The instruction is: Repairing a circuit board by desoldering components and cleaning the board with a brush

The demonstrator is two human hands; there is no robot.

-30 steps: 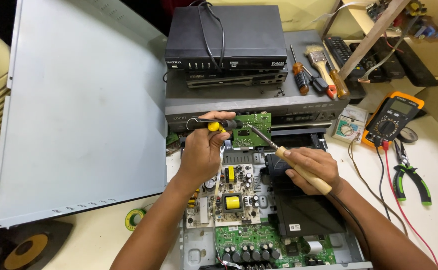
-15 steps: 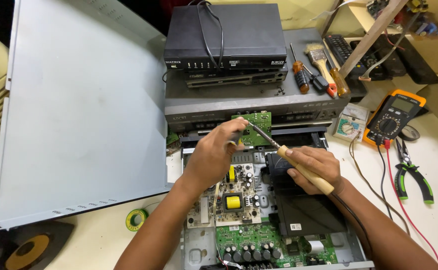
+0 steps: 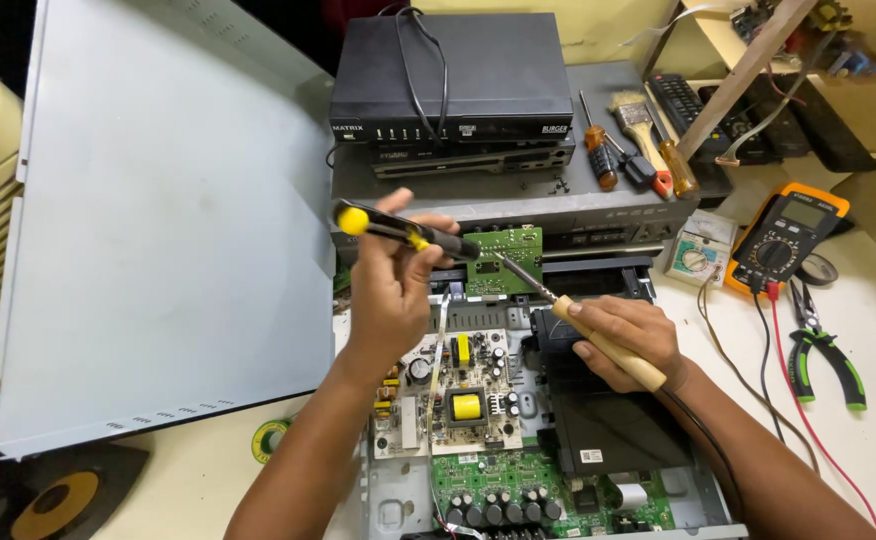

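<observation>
My left hand (image 3: pixel 390 290) holds a black and yellow screwdriver-like tool (image 3: pixel 403 231) almost level, its tip at a small green circuit board (image 3: pixel 504 261) that stands upright at the back of an open player chassis (image 3: pixel 398 500). My right hand (image 3: pixel 626 340) grips a soldering iron with a wooden handle (image 3: pixel 608 344); its metal tip touches the same green board from the right. Below my hands lie a power board with a yellow transformer (image 3: pixel 466 406) and a green board with several black capacitors (image 3: pixel 503 500).
A grey metal cover (image 3: pixel 168 220) leans at the left. Stacked black set-top boxes (image 3: pixel 453 85) stand behind. Screwdrivers and a brush (image 3: pixel 638 140) lie at the back right; an orange multimeter (image 3: pixel 783 235) and green-handled pliers (image 3: pixel 828 350) at the right. A solder roll (image 3: pixel 270 438) sits near the cover.
My left hand has lifted and turned so that the black and yellow tool shows again, pointing at the small green board. The right hand and soldering iron stay nearly still.
</observation>
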